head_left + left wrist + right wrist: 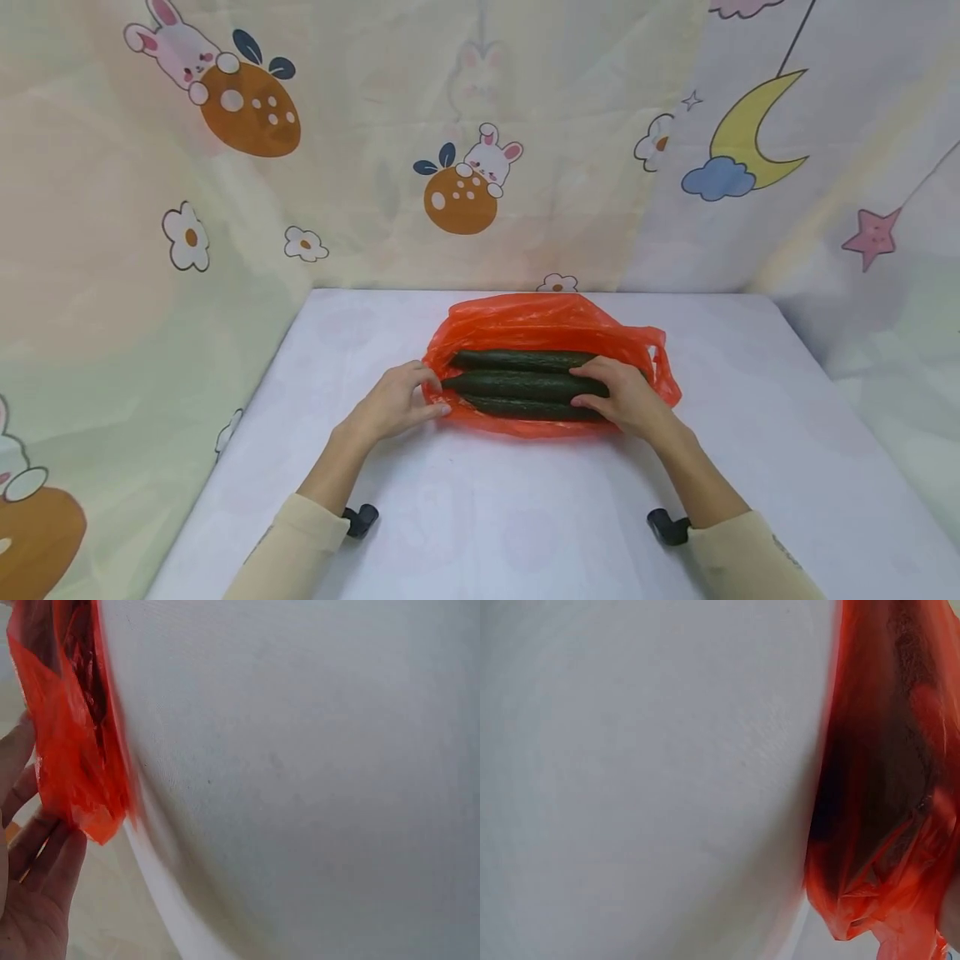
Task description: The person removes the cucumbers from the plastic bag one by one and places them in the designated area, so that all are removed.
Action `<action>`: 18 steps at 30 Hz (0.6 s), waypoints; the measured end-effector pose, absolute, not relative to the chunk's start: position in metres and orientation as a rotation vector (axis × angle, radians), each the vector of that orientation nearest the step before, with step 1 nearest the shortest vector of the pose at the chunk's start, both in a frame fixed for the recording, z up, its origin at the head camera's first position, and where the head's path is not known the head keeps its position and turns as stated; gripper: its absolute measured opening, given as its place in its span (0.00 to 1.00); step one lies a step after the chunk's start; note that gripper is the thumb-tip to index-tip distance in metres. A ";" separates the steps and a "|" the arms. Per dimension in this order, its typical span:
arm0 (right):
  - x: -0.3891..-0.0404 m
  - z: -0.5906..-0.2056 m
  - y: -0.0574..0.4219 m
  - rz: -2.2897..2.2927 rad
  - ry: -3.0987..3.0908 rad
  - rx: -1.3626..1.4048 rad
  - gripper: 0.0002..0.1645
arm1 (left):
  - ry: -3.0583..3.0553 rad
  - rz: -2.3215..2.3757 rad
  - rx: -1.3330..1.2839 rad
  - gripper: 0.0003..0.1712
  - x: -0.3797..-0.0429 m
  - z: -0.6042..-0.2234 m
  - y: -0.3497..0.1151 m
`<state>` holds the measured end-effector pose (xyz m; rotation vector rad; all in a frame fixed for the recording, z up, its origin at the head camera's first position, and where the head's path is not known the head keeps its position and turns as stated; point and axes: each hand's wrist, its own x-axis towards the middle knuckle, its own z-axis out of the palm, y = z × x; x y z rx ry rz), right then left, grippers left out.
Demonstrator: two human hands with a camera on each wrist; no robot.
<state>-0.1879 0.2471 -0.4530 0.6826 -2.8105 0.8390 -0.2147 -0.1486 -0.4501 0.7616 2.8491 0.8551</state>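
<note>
Three dark green cucumbers lie side by side in the mouth of a red plastic bag (525,312), with the middle cucumber (517,385) between the far cucumber (510,360) and the near cucumber (517,408). At the bag's left end, my left hand (393,404) holds the edge with thumb and fingers. The left wrist view shows its fingers (64,862) against the crumpled red film. My right hand (633,400) reaches in over the right ends and grips the middle cucumber between thumb and fingers. In the right wrist view, the bag's film (870,750) partly covers that hand.
The bag lies on a white-covered table (495,508). Behind it hangs a pale cloth (360,100) printed with rabbits, flowers and a moon, which also runs along both sides. Black wrist devices (362,521) show at both sleeves.
</note>
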 end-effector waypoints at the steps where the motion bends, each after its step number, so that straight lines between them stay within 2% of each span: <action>1: -0.188 -0.453 0.247 0.848 -2.807 0.688 0.30 | 2.852 0.846 0.755 0.15 -0.215 -0.451 -0.149; 18: -0.188 -0.457 0.251 0.944 -2.833 0.625 0.27 | 2.891 0.807 0.775 0.14 -0.216 -0.457 -0.155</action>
